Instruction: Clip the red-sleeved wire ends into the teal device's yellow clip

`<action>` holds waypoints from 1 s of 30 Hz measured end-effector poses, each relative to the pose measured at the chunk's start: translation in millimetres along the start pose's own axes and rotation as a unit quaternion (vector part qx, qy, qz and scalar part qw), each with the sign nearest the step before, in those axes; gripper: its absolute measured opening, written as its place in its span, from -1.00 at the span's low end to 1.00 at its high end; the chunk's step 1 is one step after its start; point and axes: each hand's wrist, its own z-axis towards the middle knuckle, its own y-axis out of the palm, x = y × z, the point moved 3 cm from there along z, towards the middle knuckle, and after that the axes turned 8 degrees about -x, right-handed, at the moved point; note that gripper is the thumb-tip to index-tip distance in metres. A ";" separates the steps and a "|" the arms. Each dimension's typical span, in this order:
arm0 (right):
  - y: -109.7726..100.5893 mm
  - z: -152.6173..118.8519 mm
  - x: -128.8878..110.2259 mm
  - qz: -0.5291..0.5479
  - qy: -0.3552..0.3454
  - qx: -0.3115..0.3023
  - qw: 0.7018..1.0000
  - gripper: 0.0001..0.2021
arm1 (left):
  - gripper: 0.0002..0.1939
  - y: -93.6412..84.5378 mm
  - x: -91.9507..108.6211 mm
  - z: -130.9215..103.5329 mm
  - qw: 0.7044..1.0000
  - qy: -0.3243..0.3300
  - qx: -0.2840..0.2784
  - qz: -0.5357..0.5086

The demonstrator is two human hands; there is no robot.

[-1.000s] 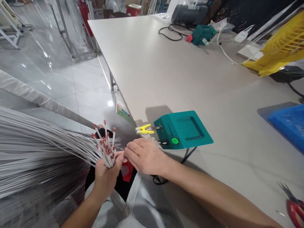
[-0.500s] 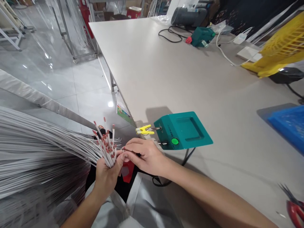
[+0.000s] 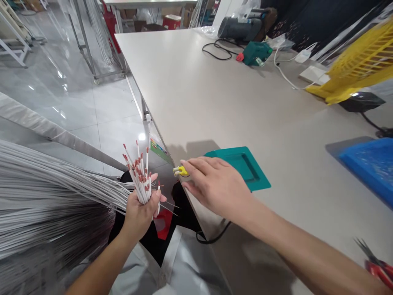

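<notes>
My left hand [image 3: 139, 215] is closed around a bundle of thin white wires [image 3: 141, 186] with reddish-brown tips pointing up. Between its thumb and forefinger, one white wire [image 3: 159, 198] stands apart from the others, a short bare end at its top. My right hand [image 3: 221, 186] reaches over the table edge, its fingers closed about a small yellow clip [image 3: 183, 171] whose pale jaws stick out to the left. Beneath that hand sits a green device [image 3: 245, 164] with a recessed tray top; its front and button are hidden.
Long white wires [image 3: 55, 192] stretch away to the left. On the table [image 3: 190, 82] lie a blue tray [image 3: 371, 164], red-handled scissors [image 3: 376, 264], a yellow fan [image 3: 353, 69] and a second green device [image 3: 257, 53] with cables. A red stool [image 3: 162, 223] shows below.
My right hand has left the wire at my left hand and moved right and up onto the yellow clip. My left hand keeps the bundle in about the same place.
</notes>
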 end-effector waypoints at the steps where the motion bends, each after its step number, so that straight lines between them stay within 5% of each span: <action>1: 0.1 1.3 5.6 -0.022 0.002 -0.036 0.999 -0.72 | -0.54 1.9 1.3 2.8 1.000 0.001 -0.004 -0.003; 11: 0.0 25.3 34.7 0.053 -0.027 -0.241 0.969 -0.89 | -0.45 19.5 11.4 23.9 1.000 -0.009 -0.015 -0.026; 30: 2.5 26.5 34.5 0.012 -0.009 -0.198 0.980 -0.92 | -0.46 28.6 13.5 32.1 0.999 -0.036 -0.011 0.015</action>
